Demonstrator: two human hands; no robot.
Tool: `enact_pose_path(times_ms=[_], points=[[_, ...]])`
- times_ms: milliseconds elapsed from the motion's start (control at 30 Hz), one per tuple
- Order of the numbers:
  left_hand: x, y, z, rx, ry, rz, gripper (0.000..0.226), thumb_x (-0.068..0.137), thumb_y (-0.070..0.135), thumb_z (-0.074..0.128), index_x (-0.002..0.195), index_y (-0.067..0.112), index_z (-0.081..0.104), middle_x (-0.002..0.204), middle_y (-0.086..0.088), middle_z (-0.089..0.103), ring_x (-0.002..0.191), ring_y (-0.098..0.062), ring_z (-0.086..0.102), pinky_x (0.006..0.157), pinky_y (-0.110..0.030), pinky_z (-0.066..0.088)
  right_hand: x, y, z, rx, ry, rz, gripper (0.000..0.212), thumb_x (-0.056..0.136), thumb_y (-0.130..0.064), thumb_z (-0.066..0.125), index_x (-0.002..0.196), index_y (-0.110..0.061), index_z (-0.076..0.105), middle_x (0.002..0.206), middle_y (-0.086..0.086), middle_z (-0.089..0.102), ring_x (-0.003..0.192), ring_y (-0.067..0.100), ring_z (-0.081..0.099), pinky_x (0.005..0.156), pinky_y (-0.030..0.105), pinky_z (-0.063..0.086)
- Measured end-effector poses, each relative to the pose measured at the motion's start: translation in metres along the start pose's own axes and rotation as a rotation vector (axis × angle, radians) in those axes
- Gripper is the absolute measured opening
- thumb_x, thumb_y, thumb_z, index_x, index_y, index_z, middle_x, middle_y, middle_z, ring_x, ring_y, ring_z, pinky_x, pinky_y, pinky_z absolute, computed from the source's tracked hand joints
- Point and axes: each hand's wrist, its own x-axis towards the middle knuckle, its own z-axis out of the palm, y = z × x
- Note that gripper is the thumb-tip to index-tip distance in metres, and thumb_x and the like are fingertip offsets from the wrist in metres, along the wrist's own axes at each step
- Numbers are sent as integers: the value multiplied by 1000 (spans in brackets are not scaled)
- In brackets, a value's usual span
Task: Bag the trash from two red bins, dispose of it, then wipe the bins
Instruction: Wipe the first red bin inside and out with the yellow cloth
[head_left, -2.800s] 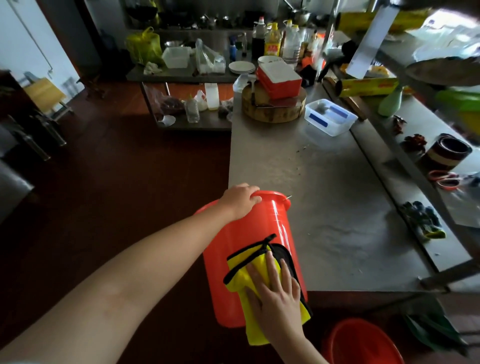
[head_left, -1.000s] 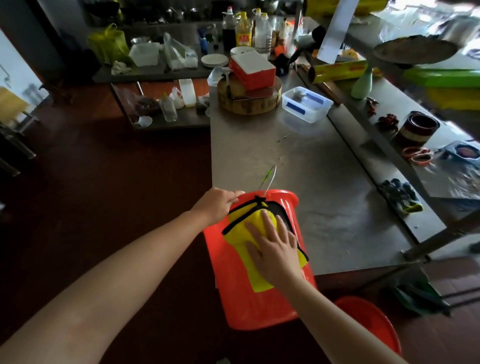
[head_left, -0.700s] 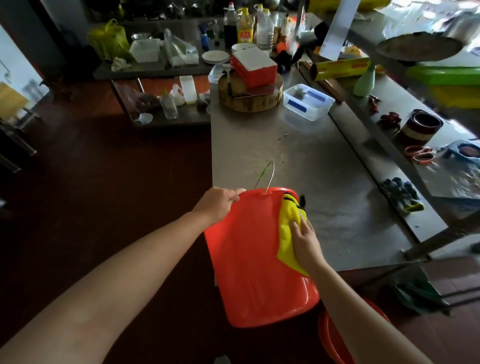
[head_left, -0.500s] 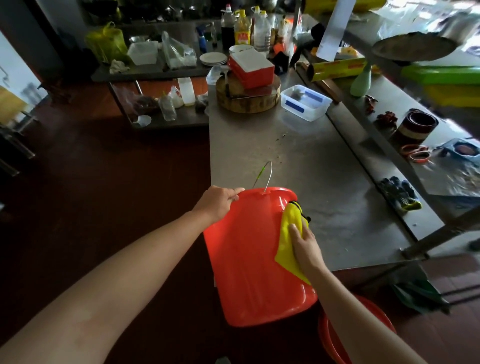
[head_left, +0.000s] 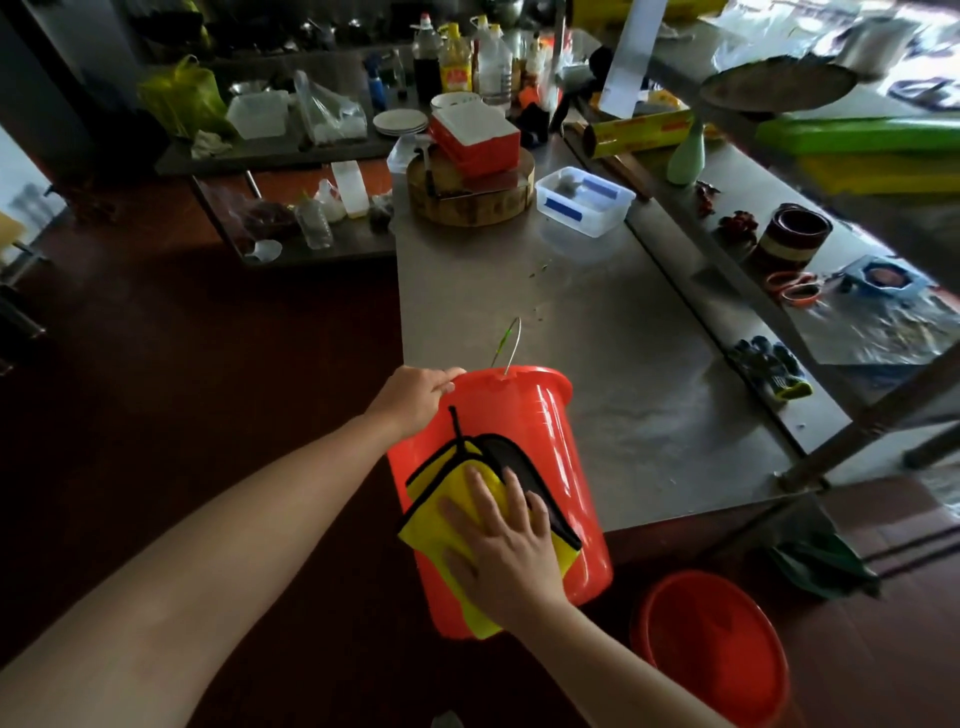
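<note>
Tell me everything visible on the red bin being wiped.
The red bin is glossy plastic, tapered, with a rolled rim and a thin wire handle standing past it. It is held tilted, rim away from the person, at the near edge of the steel table; whether it rests there cannot be told. The left hand grips the rim; the right hand presses a yellow, black-edged cloth flat on its side. Its inside is hidden.

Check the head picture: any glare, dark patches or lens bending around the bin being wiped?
Head view: daylight washes out the upper-right shelf; head view: floor at left near black; head view: lens bows the steel table edge; head view: red bin, yellow cloth, left hand and right hand sharp.
</note>
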Motion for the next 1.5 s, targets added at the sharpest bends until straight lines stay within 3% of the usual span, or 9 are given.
enact_pose_path(times_ms=[167,333,467,567,700,800,933,1200,1500], points=[[-1,3,0,-28,-2,-4,35,102,14,57,136,19,62,127,-7,69,118,-17,64,99,-17,44,-1,35,-10,99,24,184,65,94,-76,32,154,-52,23,170,-9,5,156,29,7,116,52,25],[2,5,-2,11,-3,-19,35,101,18,59,135,20,64,132,-10,66,124,-20,60,93,-11,36,-6,81,-11,365,-67,510,68,88,-79,33,150,-63,11,168,-18,8,149,21,26,112,50,35],[4,12,-2,29,-10,-33,36,101,20,58,137,22,62,137,-8,63,130,-20,56,97,-12,34,-17,118,-9,769,-59,735,62,98,-61,47,155,-45,28,161,-1,35,142,26,42,110,43,37],[4,19,-1,52,-6,-34,36,101,22,58,137,23,62,137,-10,62,131,-24,55,104,-22,39,-25,112,-9,791,-43,783,64,98,-65,43,156,-43,28,161,-1,37,141,27,43,111,44,36],[5,23,-4,79,-19,-44,36,101,25,58,137,24,62,138,-9,61,133,-24,53,107,-26,39,-35,69,-12,418,-3,654,73,84,-79,30,153,-57,19,167,-8,20,144,30,34,110,52,35],[5,24,-7,79,-32,-51,35,100,24,60,135,24,63,138,-9,61,132,-24,53,108,-25,39,-53,36,-5,142,111,339,63,93,-73,40,151,-51,34,167,0,23,148,38,28,107,56,34],[1,23,-9,68,-44,-49,35,101,24,59,136,23,63,138,-9,61,133,-24,53,111,-27,38,-76,27,8,38,102,73,59,99,-70,37,154,-52,27,170,-4,11,154,38,13,112,60,29],[-2,20,-9,52,-53,-44,35,102,23,58,137,22,62,138,-7,61,132,-21,54,103,-18,33,-97,50,1,57,52,143,61,98,-71,38,155,-51,26,170,-4,7,156,32,8,116,56,30],[-5,12,-10,72,-61,-42,37,102,26,56,138,25,60,138,-8,61,132,-24,54,108,-27,40,-28,21,-13,55,-65,260,57,97,-74,21,152,-56,19,171,0,-5,152,46,11,113,65,26]])
